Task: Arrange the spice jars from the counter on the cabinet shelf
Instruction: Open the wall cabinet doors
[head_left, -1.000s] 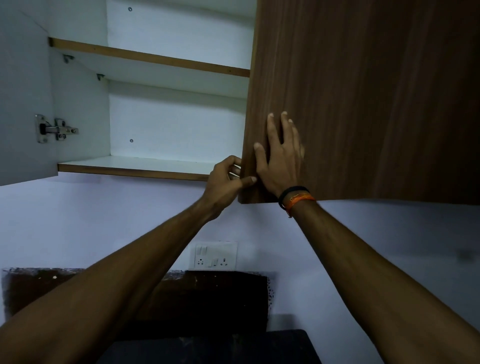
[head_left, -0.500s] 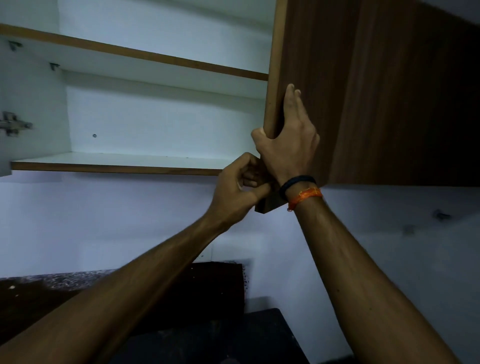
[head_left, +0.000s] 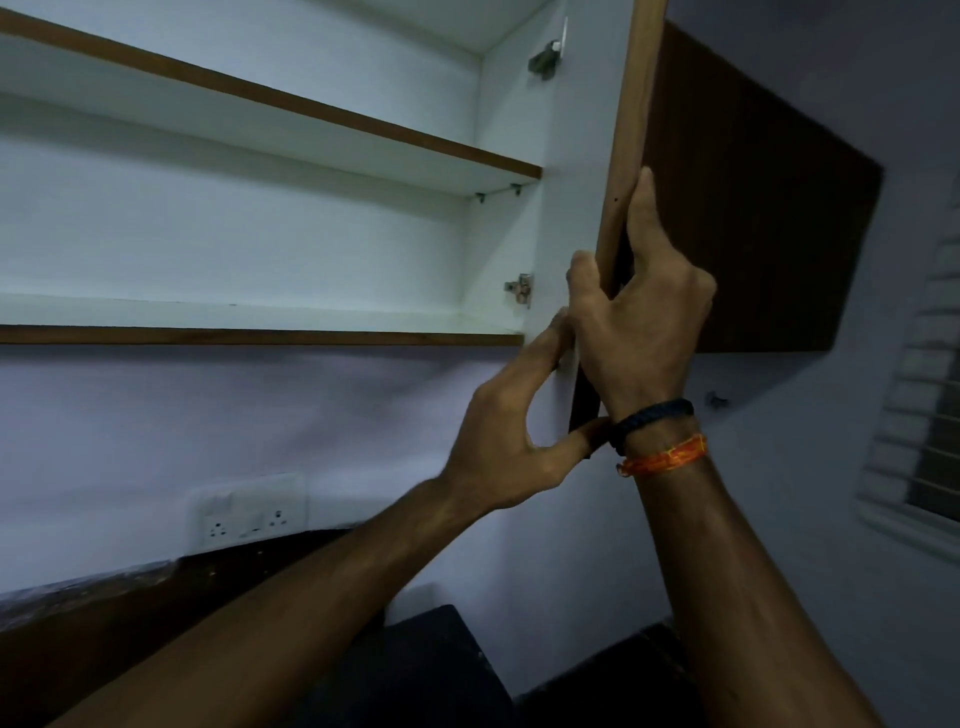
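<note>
Your right hand (head_left: 641, 322) wraps the front edge of the brown cabinet door (head_left: 748, 208). Its thumb sits on the white inside face, and its fingers curl round to the brown outside. One finger points up along the edge. Your left hand (head_left: 511, 436) is half open. Its fingertips touch the white inside face near the bottom corner of the door, and its thumb presses under that corner.

The door stands wide open. The lower shelf (head_left: 260, 317) is bare and white with a brown front strip. The upper shelf (head_left: 311, 130) is bare too. You have lots of room on both.

No spice jars show here. The dark bench (head_left: 431, 670) sits low, below your arms. A white switch plate (head_left: 249, 512) is on the wall. No words can be read.
</note>
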